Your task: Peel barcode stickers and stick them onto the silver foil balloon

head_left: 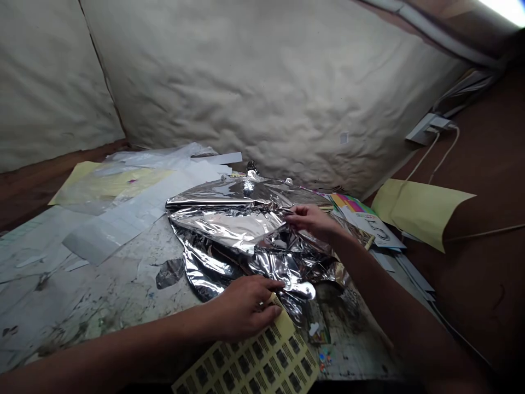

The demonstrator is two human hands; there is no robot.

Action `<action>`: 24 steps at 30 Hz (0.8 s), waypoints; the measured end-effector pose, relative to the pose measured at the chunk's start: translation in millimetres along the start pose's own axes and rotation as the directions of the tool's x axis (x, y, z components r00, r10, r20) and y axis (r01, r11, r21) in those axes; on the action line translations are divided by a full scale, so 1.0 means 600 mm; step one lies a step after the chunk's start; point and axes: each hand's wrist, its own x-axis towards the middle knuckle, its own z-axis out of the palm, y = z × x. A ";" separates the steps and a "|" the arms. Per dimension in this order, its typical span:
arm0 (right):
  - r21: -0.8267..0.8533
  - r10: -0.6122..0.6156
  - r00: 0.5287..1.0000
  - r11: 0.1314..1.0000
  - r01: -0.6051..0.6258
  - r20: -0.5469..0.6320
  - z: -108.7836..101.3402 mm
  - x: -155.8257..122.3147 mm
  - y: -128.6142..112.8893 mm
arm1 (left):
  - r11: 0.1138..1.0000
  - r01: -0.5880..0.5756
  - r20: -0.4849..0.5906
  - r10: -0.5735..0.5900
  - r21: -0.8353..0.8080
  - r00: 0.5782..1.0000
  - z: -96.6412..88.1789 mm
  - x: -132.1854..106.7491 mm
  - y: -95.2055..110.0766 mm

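A pile of shiny silver foil balloons (229, 224), flat and creased, lies in the middle of the table. My right hand (311, 220) reaches over the pile, its thumb and fingers pinched on the foil near the right side. Close to the front edge, my left hand (252, 306) holds the top of a yellow sheet of printed labels (262, 361) under its thumb. The left index finger stretches toward a rounded foil tab (305, 290) with a small hole. Whether that fingertip touches the foil, I cannot tell.
White papers (110, 235), clear plastic and a yellow sheet (82, 183) spread over the left of the table. Colourful printed packets (373, 221) sit at the right. A power strip (429, 128) with white cables hangs on the brown right wall, above a curled yellow sheet (422, 210).
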 end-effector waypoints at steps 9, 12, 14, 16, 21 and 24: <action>-0.489 -0.323 0.830 0.869 0.070 -0.454 -0.012 0.271 -0.074 | 0.998 -0.005 -0.027 0.003 -0.056 1.000 0.000 -0.005 0.007; -0.526 -0.344 0.822 0.848 0.065 -0.454 -0.001 0.339 -0.081 | 0.999 -0.033 -0.004 0.033 -0.023 0.999 -0.001 -0.005 0.007; -0.538 -0.339 0.843 0.840 0.070 -0.419 0.012 0.371 -0.079 | 0.999 -0.040 0.016 0.040 -0.003 0.999 -0.002 -0.004 0.007; -0.544 -0.326 0.867 0.835 0.079 -0.376 0.025 0.390 -0.071 | 0.999 -0.042 0.010 0.042 0.021 0.999 -0.003 -0.004 0.007; -0.530 -0.281 0.932 0.839 0.123 -0.228 0.043 0.381 -0.034 | 0.999 -0.038 -0.017 0.038 0.005 0.999 0.000 -0.003 0.001; -0.510 -0.299 0.942 0.840 0.185 -0.151 0.037 0.350 -0.026 | 0.999 -0.011 -0.034 0.009 -0.052 0.999 0.000 -0.004 -0.002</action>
